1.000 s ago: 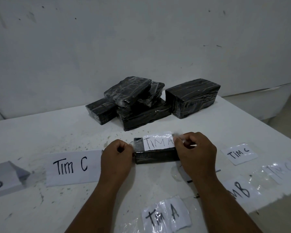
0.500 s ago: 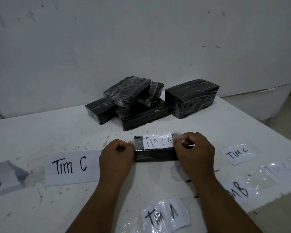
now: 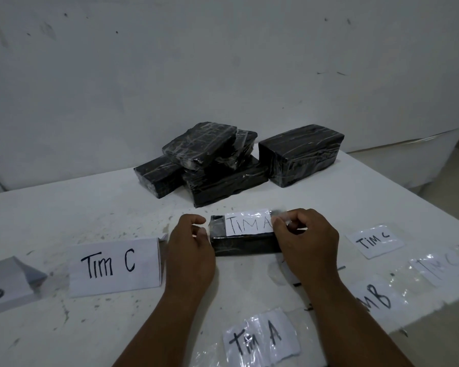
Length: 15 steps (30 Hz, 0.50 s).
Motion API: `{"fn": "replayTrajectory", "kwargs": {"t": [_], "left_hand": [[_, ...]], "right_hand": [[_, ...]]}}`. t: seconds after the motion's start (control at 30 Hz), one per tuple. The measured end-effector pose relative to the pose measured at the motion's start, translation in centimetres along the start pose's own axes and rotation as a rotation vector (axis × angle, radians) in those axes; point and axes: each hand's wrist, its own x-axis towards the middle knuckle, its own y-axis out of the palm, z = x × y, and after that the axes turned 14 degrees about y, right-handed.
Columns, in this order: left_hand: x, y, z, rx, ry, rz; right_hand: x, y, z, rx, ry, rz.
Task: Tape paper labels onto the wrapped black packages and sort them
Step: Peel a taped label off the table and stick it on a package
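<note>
A small black wrapped package (image 3: 245,241) lies on the white table (image 3: 104,207) in front of me. A white paper label reading "TIM A" (image 3: 248,223) covers its top under clear tape. My left hand (image 3: 190,250) pinches the tape's left end at the package's left side, with curled fingers. My right hand (image 3: 305,242) pinches the tape's right end (image 3: 282,217) at the package's right side. Behind them sits a pile of several black wrapped packages (image 3: 212,165), with a bigger black block (image 3: 301,154) to its right.
A "Tim C" sign (image 3: 114,263) stands left of my hands, and a folded sign with a "B" (image 3: 3,284) at the far left. Taped labels lie nearby: "Tim A" (image 3: 261,340) in front, "Tim C" (image 3: 374,241) and "B" (image 3: 376,299) to the right. The table's edge runs diagonally on the right.
Both hands stay at the package's ends. My left thumb has lifted slightly off the package's left end; the label and package have hardly moved.
</note>
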Motion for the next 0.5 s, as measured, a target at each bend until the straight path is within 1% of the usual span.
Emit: {"fn": "replayTrajectory", "kwargs": {"t": [0.1, 0.2, 0.37, 0.43, 0.5], "left_hand": [[0.0, 0.6, -0.5, 0.071, 0.186, -0.071], [0.5, 0.7, -0.2, 0.152, 0.369, -0.072], [0.9, 0.6, -0.8, 0.049, 0.419, -0.094], [0.9, 0.8, -1.2, 0.077, 0.458, -0.034], [0.9, 1.3, -1.0, 0.173, 0.493, 0.082]], "right_hand": [[0.1, -0.1, -0.1, 0.002, 0.011, -0.002], [0.3, -0.2, -0.2, 0.007, 0.043, -0.011], [-0.1, -0.1, 0.1, 0.025, 0.019, 0.025], [-0.2, -0.1, 0.3, 0.025, 0.017, 0.028], [-0.2, -0.1, 0.3, 0.015, 0.016, 0.029]]}}
